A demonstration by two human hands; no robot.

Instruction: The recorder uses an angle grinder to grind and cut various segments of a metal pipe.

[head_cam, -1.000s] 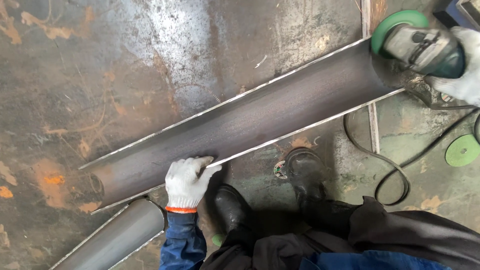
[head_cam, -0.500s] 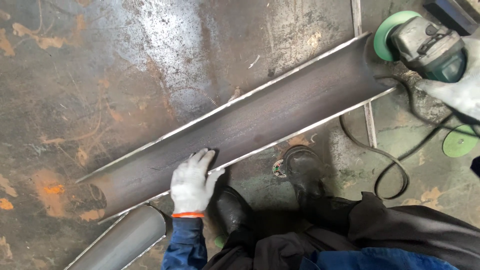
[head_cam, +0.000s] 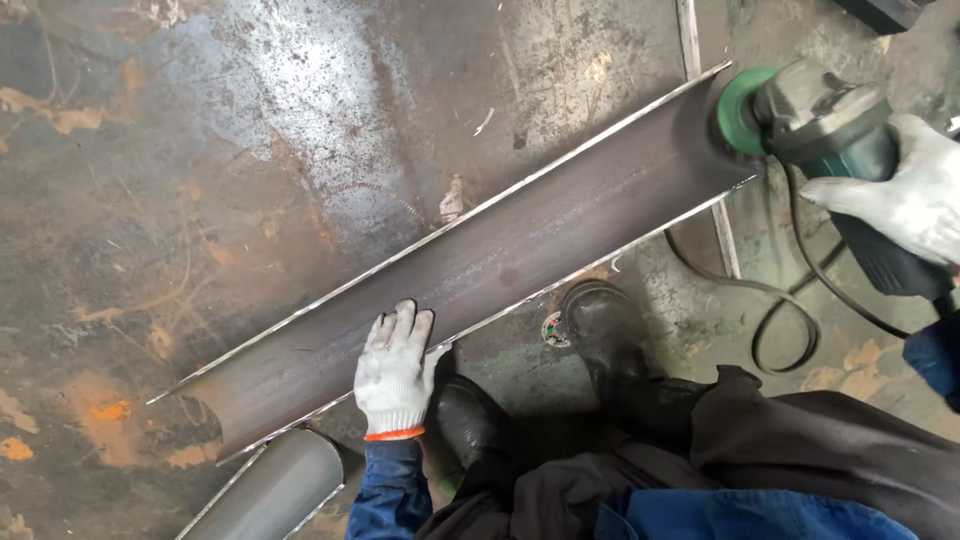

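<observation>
Left hand (head_cam: 395, 368), white knit glove, is lying open and flat, palm down on the near edge of the half-pipe steel section (head_cam: 470, 270), pinning it against the rusty steel floor plate (head_cam: 200, 200). The section is running diagonally from lower left to upper right, concave side down by the look of it, dark mill-scale skin with bright ground edges. A second, smoother grey pipe section (head_cam: 270, 490) is sitting just beside its lower-left end. Two black work boots (head_cam: 600, 330) are standing near the middle. Right hand (head_cam: 915, 195) is gripping the angle grinder (head_cam: 830, 130) body, closed around it, green disc (head_cam: 738, 108) touching the section's upper-right end. To do this well: keep steady downward pressure with the flat palm, hold the disc shallow, keep the black cable (head_cam: 780, 320) behind the wheel.
</observation>
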